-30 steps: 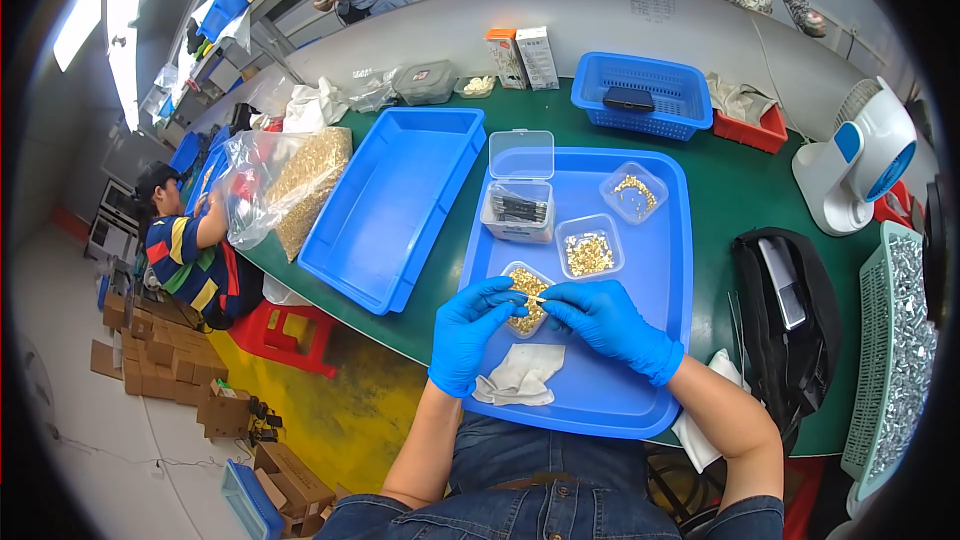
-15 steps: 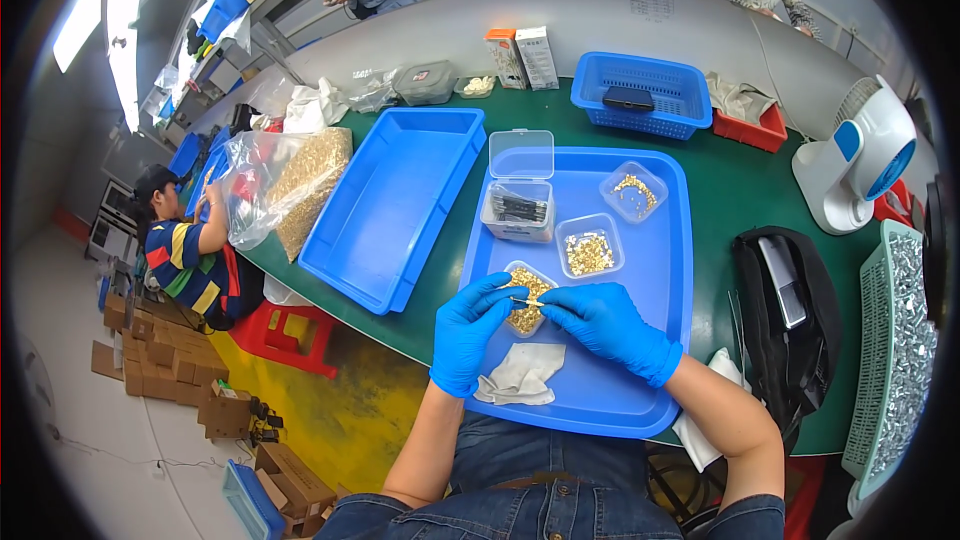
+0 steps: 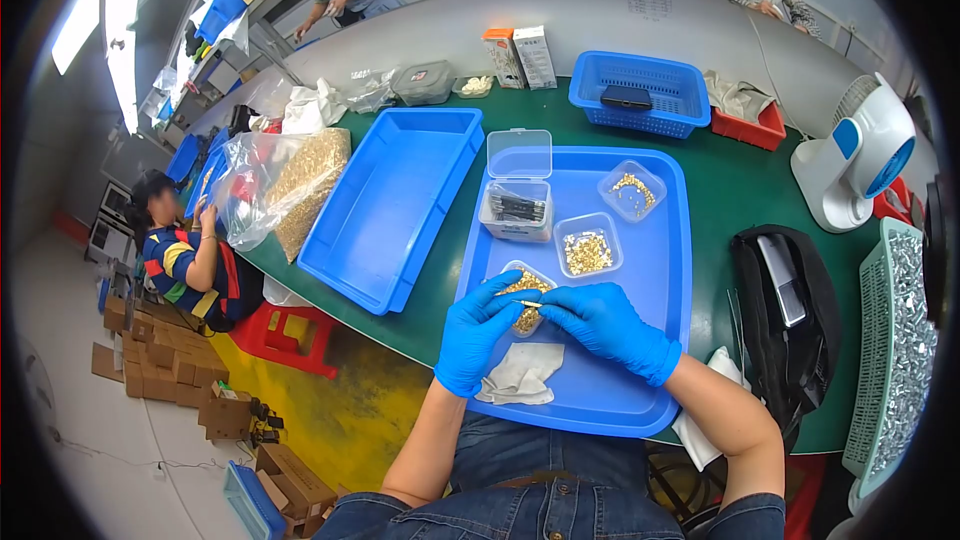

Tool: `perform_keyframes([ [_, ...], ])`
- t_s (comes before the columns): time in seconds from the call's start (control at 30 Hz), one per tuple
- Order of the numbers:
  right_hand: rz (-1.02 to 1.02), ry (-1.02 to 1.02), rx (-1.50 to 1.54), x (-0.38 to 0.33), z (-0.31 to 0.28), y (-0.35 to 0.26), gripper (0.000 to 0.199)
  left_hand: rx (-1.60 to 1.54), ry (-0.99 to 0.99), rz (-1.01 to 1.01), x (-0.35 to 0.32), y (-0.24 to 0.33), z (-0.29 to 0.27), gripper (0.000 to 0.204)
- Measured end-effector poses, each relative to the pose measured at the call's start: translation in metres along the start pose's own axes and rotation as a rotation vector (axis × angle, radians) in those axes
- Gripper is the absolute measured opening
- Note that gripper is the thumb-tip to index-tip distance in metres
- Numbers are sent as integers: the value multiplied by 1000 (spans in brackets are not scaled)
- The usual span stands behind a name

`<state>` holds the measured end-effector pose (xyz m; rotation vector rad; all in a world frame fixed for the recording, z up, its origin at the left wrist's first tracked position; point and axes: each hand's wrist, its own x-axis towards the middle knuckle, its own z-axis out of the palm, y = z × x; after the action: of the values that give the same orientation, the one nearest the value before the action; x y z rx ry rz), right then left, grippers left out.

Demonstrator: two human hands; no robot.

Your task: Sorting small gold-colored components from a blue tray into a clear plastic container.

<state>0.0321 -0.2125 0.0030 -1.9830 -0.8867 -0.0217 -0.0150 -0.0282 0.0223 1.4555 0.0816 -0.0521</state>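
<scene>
**Blue-gloved left hand and blue-gloved right hand, fingertips on one small, slender, gold-coloured part**

Both hands are pinched nearly closed, thumb to forefinger. We see the part between them, its long axis roughly left to right, about parallel to the near edge of the shallow, blue plastic tray. The left fingertips lie at its left end, the right at its right end; neither hand is nearer. Fingers partly cover the grip, so we cannot tell whether a second piece is held. In this view the part overlaps a small, clear plastic container of loose, gold-coloured pieces, toward the tray's left edge; a crumpled, off-white cloth lies nearer the near edge.

Writing: beyond the tray's far edge stand an orange-and-white carton and a white carton, both printed. Fine lines on the grey partition are too small for us to read.
</scene>
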Motion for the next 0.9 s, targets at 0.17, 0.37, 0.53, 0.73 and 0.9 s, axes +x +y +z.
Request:
perform_keyframes([
  [0.17,198,14,320,3,-2,-2,20,343,1,121,17,-2,-11,36],
  [0.37,205,24,357,3,-2,0,19,1400,-125,374,30,-12,-12,24],
  [0.53,205,6,323,3,-2,-1,20,1325,-88,472,29,-20,-19,18],
  [0.73,160,-19,154,3,-1,-2,20,522,32,166,18,-14,-17,15],
  [0.9,63,7,-3,2,1,-1,19,36,77,12,7,-4,-13,15],
])
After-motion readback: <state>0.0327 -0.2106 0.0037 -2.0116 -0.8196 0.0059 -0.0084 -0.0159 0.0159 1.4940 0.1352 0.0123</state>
